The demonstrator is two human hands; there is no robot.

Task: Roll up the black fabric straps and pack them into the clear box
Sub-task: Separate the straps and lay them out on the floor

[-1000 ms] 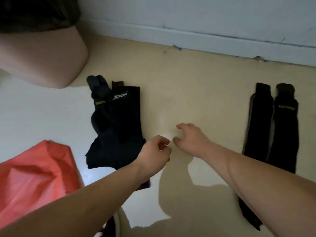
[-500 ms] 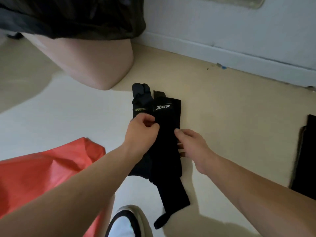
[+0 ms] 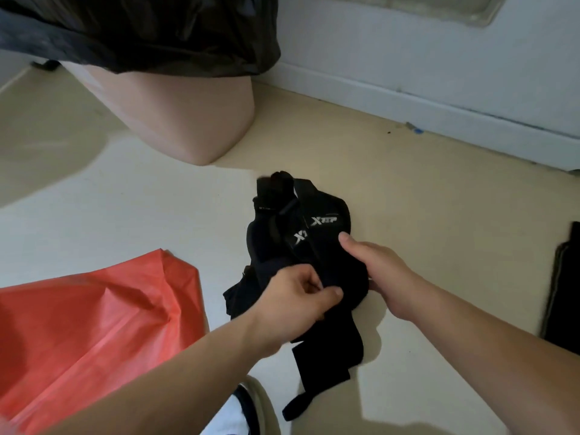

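Black straps [image 3: 317, 233], floor: left grip [image 3: 301, 298] pinching them, right grip [image 3: 378, 271] clasping at 3 o'clock. Risk: overlapping layers tangle, roll slackens.

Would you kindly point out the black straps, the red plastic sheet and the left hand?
black straps [image 3: 324, 221], head view, white logo panel
red plastic sheet [image 3: 94, 312], head view, creased middle
left hand [image 3: 295, 304], head view, back of hand

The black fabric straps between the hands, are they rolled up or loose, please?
Loose: the black fabric straps lie bunched, one tail trailing unrolled; the left hand and right hand grip them.
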